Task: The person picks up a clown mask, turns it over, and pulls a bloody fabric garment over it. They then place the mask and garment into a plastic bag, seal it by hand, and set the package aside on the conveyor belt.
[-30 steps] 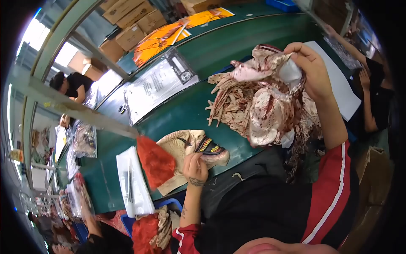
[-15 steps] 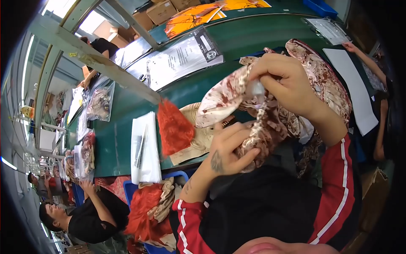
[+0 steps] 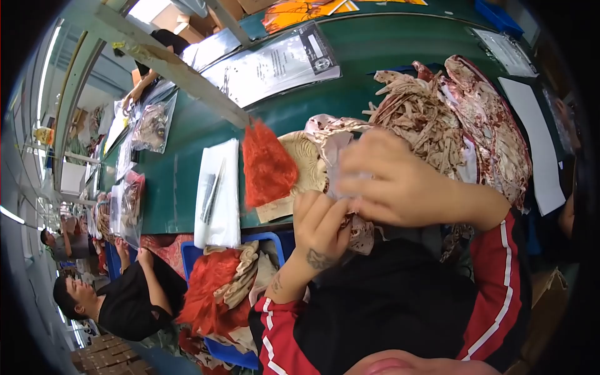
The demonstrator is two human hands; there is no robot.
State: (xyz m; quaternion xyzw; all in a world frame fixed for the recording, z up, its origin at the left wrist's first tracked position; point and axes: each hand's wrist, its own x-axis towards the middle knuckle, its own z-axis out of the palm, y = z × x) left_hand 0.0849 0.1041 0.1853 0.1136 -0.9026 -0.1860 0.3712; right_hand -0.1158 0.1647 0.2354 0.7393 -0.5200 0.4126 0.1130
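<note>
Close in front of my chest, my left hand has its fingers curled around a cream cloth with dark red stains. My right hand, blurred at the fingers, is bent over the same cloth, its lower fingertips meeting my left hand. A pale greyish part of the cloth shows beside the right fingers; their exact grip is partly hidden. Behind my hands lies a beige wrinkled mask with red hair. Beyond my right hand is a heap of stained, glove-like pieces.
Stained garments lie at the right beside a white strip. White plastic bags are left of the mask. A blue bin holds red-haired masks. A post rises from the table; co-workers are at left.
The stained cloth has been lowered and bunched, and my right hand has come down towards my left hand. The glove-like heap is now more visible. The view has shifted slightly.
</note>
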